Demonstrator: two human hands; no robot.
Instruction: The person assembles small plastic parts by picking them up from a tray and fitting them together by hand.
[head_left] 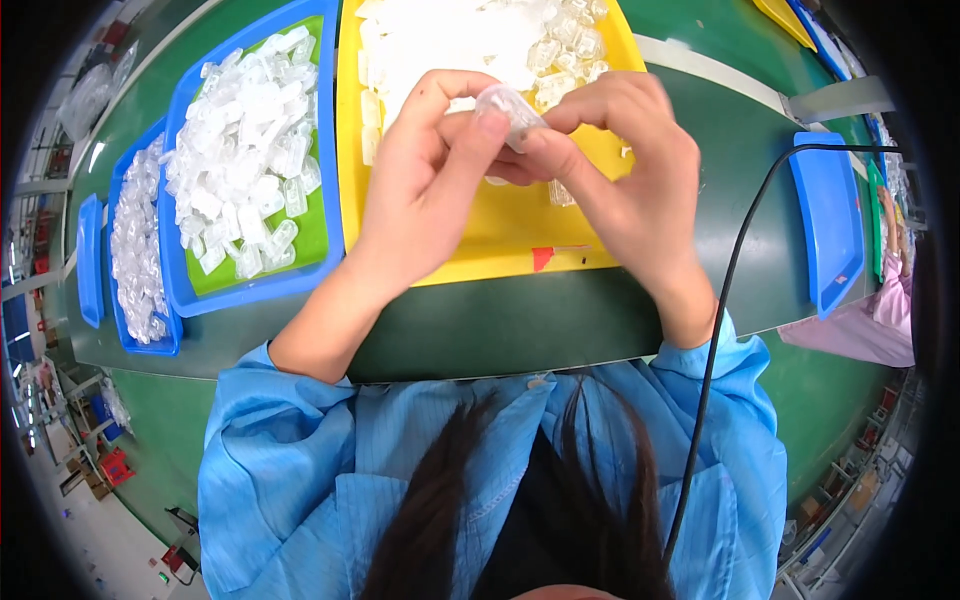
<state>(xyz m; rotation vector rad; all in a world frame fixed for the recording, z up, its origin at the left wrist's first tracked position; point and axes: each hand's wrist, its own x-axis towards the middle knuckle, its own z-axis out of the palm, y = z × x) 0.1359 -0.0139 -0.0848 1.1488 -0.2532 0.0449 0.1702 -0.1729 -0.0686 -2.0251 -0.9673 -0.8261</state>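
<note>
Between both hands, above a yellow tray (480,262), I hold a small clear plastic piece (512,108) with a rounded end. My left hand (430,170) pinches it from the left, thumb on top. The fingers and thumb of my right hand (630,160) close on its lower right end. Under them, the yellow tray holds many white and clear plastic pieces (575,45), washed out by glare in the middle. To its left stands a blue tray (335,225) with a green bottom, heaped with similar clear pieces (250,140).
Farther left is another blue tray (155,348) of clear pieces, beside a narrow blue tray (90,260). A blue tray (830,225) lies at the right of the green table (480,330). A black cable (745,230) hangs across my right side. Another person's pink sleeve (895,305) shows at far right.
</note>
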